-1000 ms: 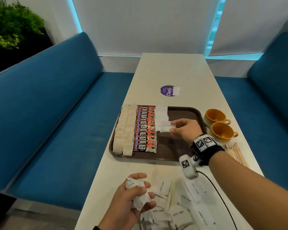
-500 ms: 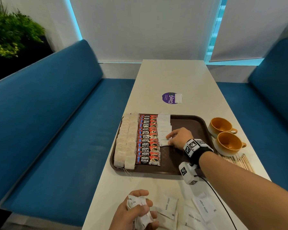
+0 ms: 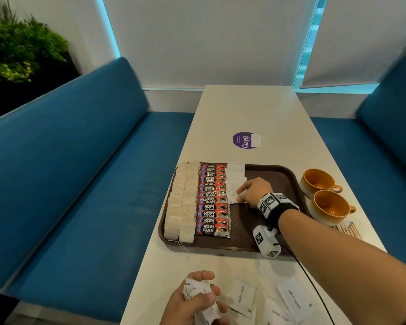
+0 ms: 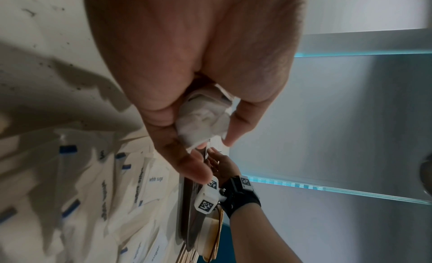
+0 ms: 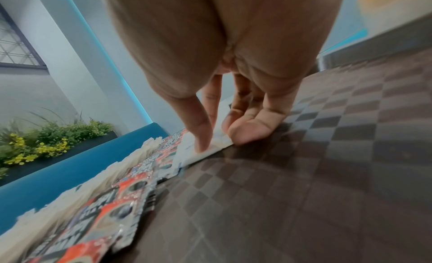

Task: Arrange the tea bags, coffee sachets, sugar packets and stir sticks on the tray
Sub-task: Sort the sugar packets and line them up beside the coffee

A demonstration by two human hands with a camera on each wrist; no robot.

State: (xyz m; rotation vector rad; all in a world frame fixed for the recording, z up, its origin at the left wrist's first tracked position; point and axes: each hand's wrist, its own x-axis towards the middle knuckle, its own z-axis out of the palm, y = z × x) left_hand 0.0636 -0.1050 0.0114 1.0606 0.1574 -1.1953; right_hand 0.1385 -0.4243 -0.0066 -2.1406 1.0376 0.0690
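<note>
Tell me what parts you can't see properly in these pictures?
- Sugar packets in the left hand: head view, fingers cover them, so no count.
- Stir sticks: head view, mostly behind the right forearm.
- Sugar packet under the right hand: print too small to read.
- Loose packets on the table: left wrist view, blurred.
- Coffee sachets: right wrist view, smeared.

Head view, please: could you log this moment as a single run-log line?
step: laying sugar column | right hand: pressing sugar packet onto tray | left hand: gripping spare packets | stir sticks: off tray
</note>
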